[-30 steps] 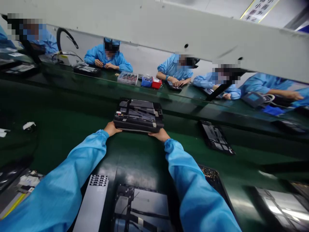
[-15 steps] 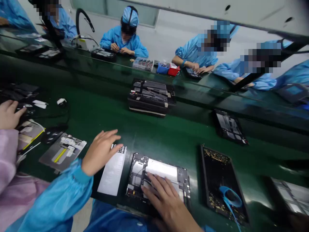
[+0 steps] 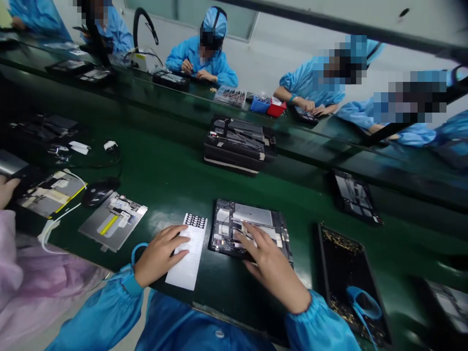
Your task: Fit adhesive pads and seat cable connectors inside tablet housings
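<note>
I see the green belt crowded on all sides. To the far side of my work sits a stack of black trays, well apart from my hands. At the right lies a dark tray with a blue loop on it, and beyond it another opened tablet. At the left are a grey plate with a yellow strip, a black mouse-shaped thing and a neighbour's pink sleeve. People in blue coats work along the far bench. Nothing lies between my hands and what they touch.

My left hand rests flat, fingers loosely spread, fingertips on the white sheet; it grips nothing. The sheet's long axis runs away from me, its dark patterned end pointing to the far side. My right hand lies open over the near right part of the opened tablet, fingers stretched onto its inner parts, not closed around it. The tablet lies flat just beside the sheet, long axis across the belt, left to right, slightly tilted.
</note>
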Motion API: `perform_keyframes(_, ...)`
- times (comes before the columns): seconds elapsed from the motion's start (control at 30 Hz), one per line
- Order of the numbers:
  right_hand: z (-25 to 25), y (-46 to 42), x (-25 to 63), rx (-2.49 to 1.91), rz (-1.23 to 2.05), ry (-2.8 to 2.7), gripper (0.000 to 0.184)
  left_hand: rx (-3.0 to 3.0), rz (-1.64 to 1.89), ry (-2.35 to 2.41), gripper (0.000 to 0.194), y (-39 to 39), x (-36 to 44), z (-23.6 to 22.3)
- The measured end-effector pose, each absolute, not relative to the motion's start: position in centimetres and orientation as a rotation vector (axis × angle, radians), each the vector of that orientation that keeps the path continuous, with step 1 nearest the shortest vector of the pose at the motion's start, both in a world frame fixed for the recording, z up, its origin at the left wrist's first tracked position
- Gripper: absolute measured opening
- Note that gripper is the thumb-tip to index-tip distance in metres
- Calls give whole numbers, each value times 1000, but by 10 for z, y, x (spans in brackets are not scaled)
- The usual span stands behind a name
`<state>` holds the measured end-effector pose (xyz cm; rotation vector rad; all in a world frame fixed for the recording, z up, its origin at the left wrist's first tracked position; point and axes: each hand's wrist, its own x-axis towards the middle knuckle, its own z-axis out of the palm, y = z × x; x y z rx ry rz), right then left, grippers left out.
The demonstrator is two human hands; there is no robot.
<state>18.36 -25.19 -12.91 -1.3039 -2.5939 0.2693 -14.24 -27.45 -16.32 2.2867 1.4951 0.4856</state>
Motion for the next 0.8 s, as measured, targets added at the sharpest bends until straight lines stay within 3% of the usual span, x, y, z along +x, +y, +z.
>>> perform_keyframes(0.07, -125, -241, 153, -1263, 358, -2476, 40, 2285, 472, 1454, 32, -266, -144, -161)
perform_keyframes(0.17, -130, -222, 95, -1180, 469, -2460, 11, 2251, 452, 1407, 64, -251, -148, -164)
perform_keyframes(0.27, -145, -204, 50, -1265, 423, -2558, 6, 2197, 468, 1427, 88, -244, -150, -169)
perform_keyframes(0.43, -164, -195, 26, -1355, 391, -2599, 16, 2167, 473, 1456, 107, -245, -149, -171)
perform_keyframes(0.63, -141, -198, 41, -1309, 537, -2498, 13, 2208, 427, 1474, 104, -239, -154, -173)
perform_keyframes(0.8, -104, -215, 127, -1116, 808, -1979, 12, 2327, 466, 1462, 76, -249, -145, -162)
